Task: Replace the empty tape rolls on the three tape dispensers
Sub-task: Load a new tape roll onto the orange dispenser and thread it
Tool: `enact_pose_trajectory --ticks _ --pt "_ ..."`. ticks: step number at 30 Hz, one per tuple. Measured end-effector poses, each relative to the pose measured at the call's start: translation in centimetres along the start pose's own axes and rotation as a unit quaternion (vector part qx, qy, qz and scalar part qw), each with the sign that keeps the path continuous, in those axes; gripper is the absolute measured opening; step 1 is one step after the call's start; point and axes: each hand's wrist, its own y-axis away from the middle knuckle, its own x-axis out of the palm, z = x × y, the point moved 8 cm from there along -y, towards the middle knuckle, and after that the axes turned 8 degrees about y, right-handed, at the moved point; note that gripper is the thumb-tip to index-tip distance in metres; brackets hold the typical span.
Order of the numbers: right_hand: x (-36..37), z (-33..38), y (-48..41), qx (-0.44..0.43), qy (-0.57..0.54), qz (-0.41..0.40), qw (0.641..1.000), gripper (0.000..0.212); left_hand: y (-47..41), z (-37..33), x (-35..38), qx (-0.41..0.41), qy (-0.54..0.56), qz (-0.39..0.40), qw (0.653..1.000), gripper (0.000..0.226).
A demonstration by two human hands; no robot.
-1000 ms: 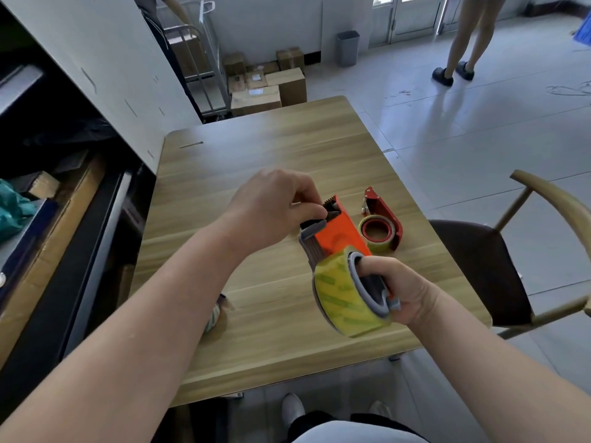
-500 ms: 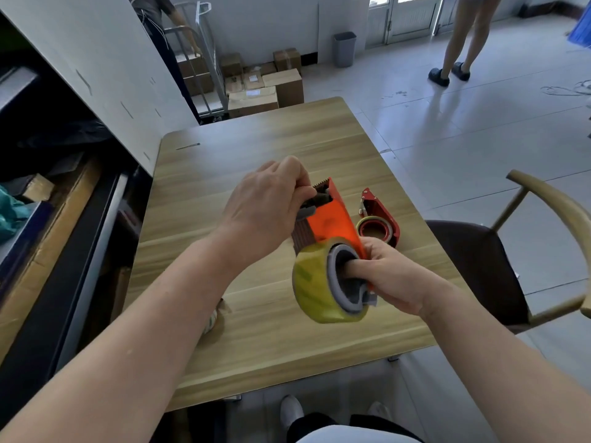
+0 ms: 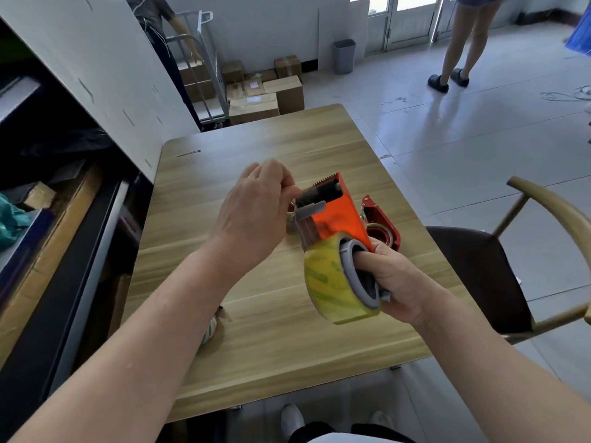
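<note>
Held above the table (image 3: 256, 139), the orange dispenser (image 3: 335, 219) with its fresh yellow roll (image 3: 326, 282) sits in our gripping right hand (image 3: 393, 282) while our left hand (image 3: 256, 212) pinches the tape end (image 3: 307, 199) near the toothed blade (image 3: 326, 180), where a slip, we judge, could nick skin or crease the tape.
</note>
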Motion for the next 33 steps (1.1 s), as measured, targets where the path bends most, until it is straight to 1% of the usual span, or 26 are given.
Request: enact_pose_trajectory --ticks 1,3,4,6,7,8,10,13,15,17,19,20,22,26,29,31,32,33 --pt "0.0 -0.1 -0.2 0.005 -0.001 0.0 1.0 0.019 -0.2 0.3 0.1 -0.02 0.0 0.009 1.0 0.012" --pt "-0.1 0.0 -0.5 0.01 0.0 -0.008 1.0 0.01 -0.5 1.0 0.4 -0.053 0.034 0.044 0.997 0.007" --pt "-0.4 0.0 -0.6 0.012 -0.003 -0.014 1.0 0.01 -0.6 1.2 0.6 -0.064 0.082 0.063 0.993 0.007" --pt "-0.5 0.3 -0.6 0.014 -0.012 -0.015 1.0 0.02 -0.5 1.3 0.6 -0.075 0.187 0.077 0.977 0.016" --pt "-0.4 0.4 -0.5 0.013 -0.01 -0.012 1.0 0.022 -0.5 1.4 0.5 -0.08 0.208 0.076 0.972 0.02" --pt "-0.4 0.4 -0.6 0.012 -0.006 -0.011 1.0 0.023 -0.5 1.5 0.5 -0.084 0.212 0.071 0.971 0.02" --pt "-0.1 0.4 -0.7 0.01 0.003 -0.003 1.0 0.026 -0.6 1.8 0.5 -0.091 0.188 0.061 0.976 0.009" --pt "0.3 0.5 -0.7 0.013 0.008 0.007 1.0 0.027 -0.8 1.5 0.5 -0.085 0.164 0.056 0.981 0.023" --pt "0.6 0.5 -0.9 0.012 0.02 0.007 1.0 0.02 -0.8 0.8 0.6 -0.072 0.154 0.068 0.983 0.026" --pt "0.5 0.6 -1.1 0.001 0.054 -0.001 0.999 0.005 -0.9 0.0 0.6 -0.042 0.128 0.069 0.988 0.023" --pt "0.6 0.4 -1.0 0.007 0.07 0.006 0.997 0.016 -1.0 -0.6 0.5 -0.007 0.099 0.062 0.993 0.017" --pt "0.8 0.3 -0.8 0.01 0.056 0.013 0.998 0.014 -1.0 -0.4 0.4 -0.005 0.099 0.053 0.994 0.015" --pt "1.1 0.1 -0.5 0.016 0.026 0.035 0.999 0.01 -1.0 0.3 0.2 -0.025 0.121 0.042 0.992 0.014" --pt "1.3 0.0 -0.3 0.015 0.0 0.047 0.999 0.011 -1.2 0.6 -0.3 -0.054 0.155 0.034 0.986 0.023" --pt "1.3 0.2 -0.4 0.014 0.012 0.053 0.998 0.013 -1.6 1.4 -1.1 -0.084 0.175 0.006 0.981 0.018" --pt "1.1 0.3 -0.6 0.012 0.016 0.051 0.998 0.01 -1.8 1.6 -1.1 -0.093 0.171 0.018 0.981 0.014" --pt "1.1 0.3 -0.7 0.017 0.011 0.044 0.999 0.015 -1.9 1.7 -1.0 -0.097 0.176 0.02 0.979 0.013" --pt "0.7 0.1 -0.8 0.025 0.008 0.031 0.999 0.025 -1.9 2.0 -0.9 -0.108 0.196 0.019 0.975 0.014"
